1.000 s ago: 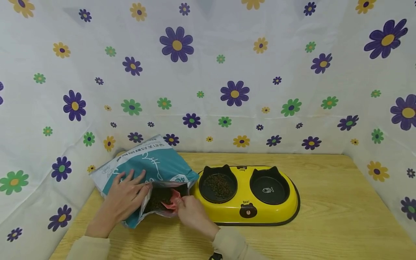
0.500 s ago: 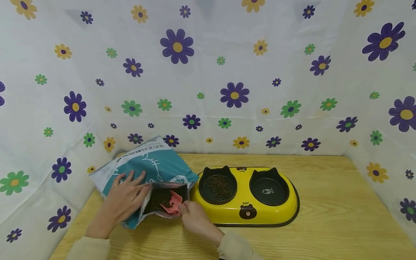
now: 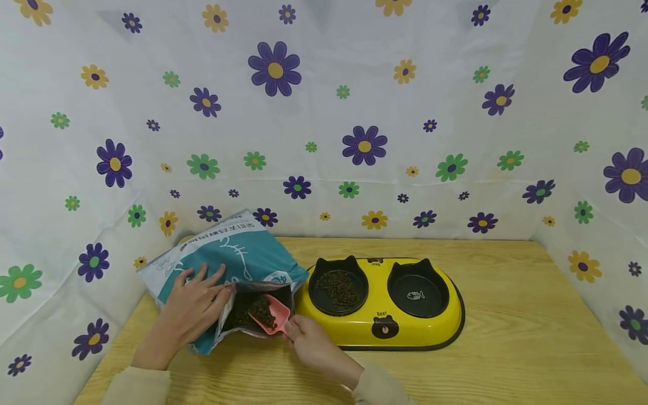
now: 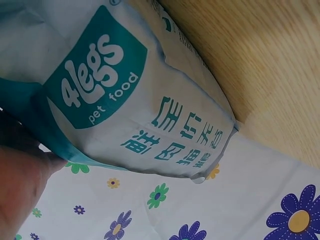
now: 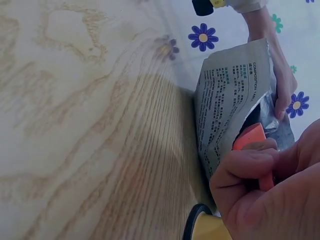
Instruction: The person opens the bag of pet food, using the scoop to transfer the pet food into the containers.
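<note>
A teal and white pet food bag (image 3: pixel 265 250) lies on its side, its mouth gaping toward the front. My left hand (image 3: pixel 194 306) rests on the bag with spread fingers, thumb side along the rim; the left wrist view shows the printed "4legs" label (image 4: pixel 100 75). At the mouth, my right hand (image 3: pixel 316 344) grips the handle of a pink scoop (image 3: pixel 281 310). Brown kibble (image 3: pixel 261 312) is heaped in the scoop, and more lies inside the bag. In the right wrist view the fingers (image 5: pixel 245 165) curl round the handle; the bag wall partly hides the scoop.
Right of the bag stands a yellow double feeder (image 3: pixel 377 292). Its left black bowl (image 3: pixel 316 306) holds some kibble; the right bowl (image 3: pixel 430 304) shows a fish drawing on its bare bottom. Beneath is a wooden table (image 3: pixel 531 326), with a flowered cloth (image 3: pixel 324 112) behind and at both sides.
The scoop has come up out of the kibble and tipped level, now carrying a heap. My right hand has drawn slightly right and back. The left hand stays in place.
</note>
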`<action>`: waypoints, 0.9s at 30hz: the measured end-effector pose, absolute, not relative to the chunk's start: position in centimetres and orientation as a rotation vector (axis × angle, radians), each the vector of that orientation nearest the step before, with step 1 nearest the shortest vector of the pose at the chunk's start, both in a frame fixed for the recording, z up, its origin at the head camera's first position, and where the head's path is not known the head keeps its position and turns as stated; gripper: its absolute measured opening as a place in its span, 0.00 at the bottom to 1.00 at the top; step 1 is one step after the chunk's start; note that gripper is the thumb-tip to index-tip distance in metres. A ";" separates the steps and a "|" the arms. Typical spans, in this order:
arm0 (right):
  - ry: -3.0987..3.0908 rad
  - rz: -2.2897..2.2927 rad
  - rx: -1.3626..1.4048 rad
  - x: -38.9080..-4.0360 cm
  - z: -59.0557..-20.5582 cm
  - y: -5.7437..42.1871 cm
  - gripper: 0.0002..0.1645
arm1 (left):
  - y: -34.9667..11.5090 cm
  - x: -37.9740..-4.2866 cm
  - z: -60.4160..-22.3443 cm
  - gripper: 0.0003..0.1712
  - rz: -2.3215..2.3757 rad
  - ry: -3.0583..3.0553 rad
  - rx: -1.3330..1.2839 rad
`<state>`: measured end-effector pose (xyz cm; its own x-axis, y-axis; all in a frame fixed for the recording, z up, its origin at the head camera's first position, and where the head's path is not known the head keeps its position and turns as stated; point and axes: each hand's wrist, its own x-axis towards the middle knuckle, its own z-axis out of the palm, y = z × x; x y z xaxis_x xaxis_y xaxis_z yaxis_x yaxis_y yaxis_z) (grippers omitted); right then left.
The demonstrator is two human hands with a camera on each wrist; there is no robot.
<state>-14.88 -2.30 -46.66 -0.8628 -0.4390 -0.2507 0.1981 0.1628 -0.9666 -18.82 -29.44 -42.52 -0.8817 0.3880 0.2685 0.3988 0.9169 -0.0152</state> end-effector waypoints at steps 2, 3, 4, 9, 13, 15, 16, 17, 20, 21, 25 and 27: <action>1.936 -1.768 -0.220 -14.7 -46.7 -2.2 0.21 | -29.4 -18.8 -42.4 0.22 -0.076 -2.819 -0.577; 1.932 -1.773 -0.222 -14.6 -46.7 -2.1 0.21 | -29.4 -18.8 -42.4 0.22 -0.080 -2.820 -0.575; 1.924 -1.782 -0.223 -14.5 -46.6 -2.1 0.21 | -29.4 -18.8 -42.4 0.22 -0.087 -2.822 -0.572; 1.877 -1.836 -0.264 -14.3 -46.4 -1.7 0.21 | -29.3 -18.7 -42.3 0.22 -0.096 -2.826 -0.569; 1.853 -1.848 -0.303 -14.1 -46.2 -1.2 0.21 | -29.3 -18.6 -42.2 0.22 -0.105 -2.831 -0.567; 1.841 -1.846 -0.315 -13.9 -45.9 -0.8 0.21 | -29.3 -18.6 -42.2 0.22 -0.112 -2.835 -0.561; 1.828 -1.849 -0.316 -13.9 -45.8 -0.6 0.21 | -29.3 -18.6 -42.3 0.22 -0.113 -2.836 -0.560; 1.811 -1.854 -0.312 -13.8 -45.7 -0.3 0.21 | -29.3 -18.6 -42.3 0.23 -0.115 -2.837 -0.560; 1.772 -1.867 -0.294 -13.7 -45.3 0.6 0.21 | -29.3 -18.5 -42.3 0.23 -0.113 -2.837 -0.556; 1.764 -1.870 -0.289 -13.7 -45.2 0.9 0.21 | -29.3 -18.5 -42.3 0.23 -0.113 -2.837 -0.554; 1.764 -1.875 -0.265 -13.7 -44.9 2.5 0.20 | -29.3 -18.5 -42.3 0.23 -0.122 -2.843 -0.547; 1.777 -1.876 -0.255 -13.7 -44.8 3.5 0.19 | -29.4 -18.5 -42.2 0.23 -0.117 -2.848 -0.545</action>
